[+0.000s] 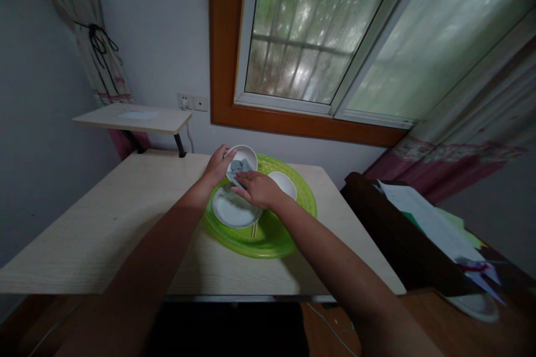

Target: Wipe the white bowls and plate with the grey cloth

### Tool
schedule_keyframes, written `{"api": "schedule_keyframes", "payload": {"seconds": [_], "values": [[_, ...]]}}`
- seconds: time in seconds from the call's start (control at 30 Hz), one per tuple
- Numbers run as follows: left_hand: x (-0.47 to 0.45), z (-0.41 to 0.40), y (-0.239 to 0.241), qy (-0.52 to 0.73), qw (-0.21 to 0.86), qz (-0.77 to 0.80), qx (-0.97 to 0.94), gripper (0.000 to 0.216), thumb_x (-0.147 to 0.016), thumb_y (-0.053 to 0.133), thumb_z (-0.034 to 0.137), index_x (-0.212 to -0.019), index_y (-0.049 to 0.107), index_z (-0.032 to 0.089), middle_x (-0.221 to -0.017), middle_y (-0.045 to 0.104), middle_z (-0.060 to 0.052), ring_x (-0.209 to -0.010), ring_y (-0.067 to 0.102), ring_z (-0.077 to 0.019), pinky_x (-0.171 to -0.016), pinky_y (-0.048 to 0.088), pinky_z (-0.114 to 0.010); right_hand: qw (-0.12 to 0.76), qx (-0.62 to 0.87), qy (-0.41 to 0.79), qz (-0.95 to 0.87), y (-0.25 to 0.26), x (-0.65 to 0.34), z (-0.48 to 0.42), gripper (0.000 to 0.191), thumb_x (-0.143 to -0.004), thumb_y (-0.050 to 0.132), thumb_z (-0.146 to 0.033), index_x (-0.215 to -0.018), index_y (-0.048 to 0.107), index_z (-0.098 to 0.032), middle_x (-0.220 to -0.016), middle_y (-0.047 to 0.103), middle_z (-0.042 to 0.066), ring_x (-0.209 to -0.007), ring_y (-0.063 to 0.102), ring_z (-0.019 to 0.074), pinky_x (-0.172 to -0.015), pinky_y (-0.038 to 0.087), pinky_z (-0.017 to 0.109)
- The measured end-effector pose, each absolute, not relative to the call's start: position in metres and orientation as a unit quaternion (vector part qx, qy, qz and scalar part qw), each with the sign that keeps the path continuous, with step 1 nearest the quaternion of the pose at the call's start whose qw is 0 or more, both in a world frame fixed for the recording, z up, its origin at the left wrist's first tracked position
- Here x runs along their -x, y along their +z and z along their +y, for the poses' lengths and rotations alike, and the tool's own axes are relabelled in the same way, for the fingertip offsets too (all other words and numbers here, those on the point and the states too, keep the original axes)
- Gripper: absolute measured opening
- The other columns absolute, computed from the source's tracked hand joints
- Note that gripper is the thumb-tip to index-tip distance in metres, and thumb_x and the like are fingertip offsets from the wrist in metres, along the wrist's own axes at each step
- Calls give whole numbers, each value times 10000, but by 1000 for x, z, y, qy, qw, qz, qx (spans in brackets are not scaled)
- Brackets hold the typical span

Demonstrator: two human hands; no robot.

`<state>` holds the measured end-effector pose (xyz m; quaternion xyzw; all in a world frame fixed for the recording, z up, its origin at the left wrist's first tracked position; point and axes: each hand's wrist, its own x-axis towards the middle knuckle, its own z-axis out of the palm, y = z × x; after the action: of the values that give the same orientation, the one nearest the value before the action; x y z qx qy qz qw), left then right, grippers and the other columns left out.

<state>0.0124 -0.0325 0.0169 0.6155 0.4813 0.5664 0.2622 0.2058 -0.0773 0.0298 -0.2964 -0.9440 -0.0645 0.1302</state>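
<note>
My left hand (218, 164) grips the rim of a white bowl (248, 153), which is tilted toward me above the far left part of a green tray (272, 245). A grey-blue cloth (240, 165) lies partly inside that bowl. My right hand (258, 188) presses the cloth at the bowl's near edge, its fingers closed over it. Just below both hands a white plate (235, 207) rests on the tray. A second white bowl (285, 183) sits to the right, partly behind my right hand. Chopsticks (254, 230) poke out from beside the plate, mostly hidden.
The tray stands on a pale wooden table (104, 223). A small raised shelf (138, 117) is at the table's back left. Beyond are a wall socket (192, 102) and a window (310, 28). Papers (422, 223) lie on a dark brown object at the right.
</note>
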Motion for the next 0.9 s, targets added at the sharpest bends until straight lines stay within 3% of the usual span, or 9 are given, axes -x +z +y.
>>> {"api": "schedule_keyframes", "payload": {"seconds": [0.27, 0.43, 0.53, 0.73, 0.9], "values": [[-14, -35, 14, 530, 264, 485, -643, 344, -905, 517, 545, -976, 608, 222, -913, 641, -33, -868, 577, -201, -783, 453, -311, 140, 339, -155, -917, 20, -210, -77, 866, -911, 463, -724, -1322, 607, 24, -1456, 515, 272, -1414, 444, 357, -1215, 282, 462], [-12, -37, 16, 535, 254, 485, -644, 340, -900, 524, 547, -944, 612, 221, -929, 642, -34, -875, 576, -201, -780, 455, -311, 115, 313, -122, -935, 25, -204, -84, 780, -941, 417, -703, -1244, 667, -28, -1328, 638, 241, -1279, 583, 340, -1115, 409, 450], [-11, -36, 16, 541, 255, 485, -638, 348, -901, 522, 552, -947, 607, 218, -916, 633, -36, -873, 581, -205, -784, 463, -317, 110, 278, -79, -951, 28, -203, -85, 738, -964, 399, -675, -1312, 620, -63, -1321, 654, 204, -1228, 626, 304, -1068, 453, 416], [-12, -38, 16, 567, 298, 457, -617, 328, -899, 524, 552, -889, 567, 227, -875, 589, -19, -842, 559, -179, -800, 462, -295, 129, 246, -49, -959, 20, -201, -83, 814, -978, 396, -651, -1515, 372, -39, -1526, 458, 216, -1427, 444, 272, -1181, 352, 402], [-17, -36, 15, 566, 337, 422, -623, 342, -887, 521, 558, -880, 547, 217, -893, 585, -19, -878, 550, -172, -864, 450, -284, 151, 272, -89, -946, 10, -198, -77, 867, -962, 408, -673, -1527, 339, -19, -1608, 286, 246, -1514, 276, 315, -1227, 272, 473]]}}
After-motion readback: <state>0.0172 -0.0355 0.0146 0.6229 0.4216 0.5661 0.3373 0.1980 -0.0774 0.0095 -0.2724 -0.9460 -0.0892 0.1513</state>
